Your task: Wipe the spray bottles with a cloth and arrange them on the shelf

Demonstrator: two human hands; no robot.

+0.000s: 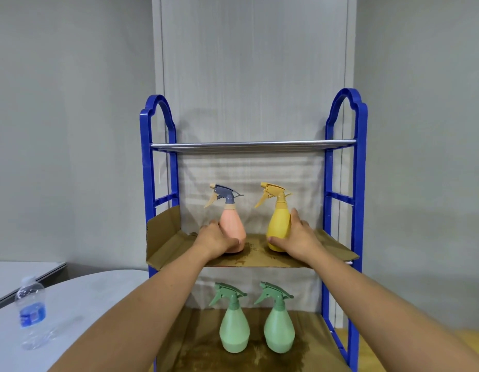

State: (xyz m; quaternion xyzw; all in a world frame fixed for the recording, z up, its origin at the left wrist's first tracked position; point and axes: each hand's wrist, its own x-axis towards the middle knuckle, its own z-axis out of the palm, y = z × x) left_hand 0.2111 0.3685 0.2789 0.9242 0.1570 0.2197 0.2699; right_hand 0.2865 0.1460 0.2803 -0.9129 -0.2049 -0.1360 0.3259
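A blue-framed shelf (pixel 359 183) stands before me. On its cardboard-lined middle level my left hand (pixel 215 241) grips the base of a pink spray bottle (pixel 232 224) with a grey trigger head. My right hand (pixel 297 237) grips the base of a yellow spray bottle (pixel 278 222). Both bottles stand upright, nozzles pointing left. Two green spray bottles (pixel 234 327) (pixel 279 327) stand upright side by side on the lower level. No cloth is in view.
The top level (pixel 253 145) of metal bars holds nothing. The cardboard liners (pixel 327 249) show damp stains. A plastic water bottle (pixel 31 315) stands on a white table (pixel 80 304) at the lower left. A grey wall is behind.
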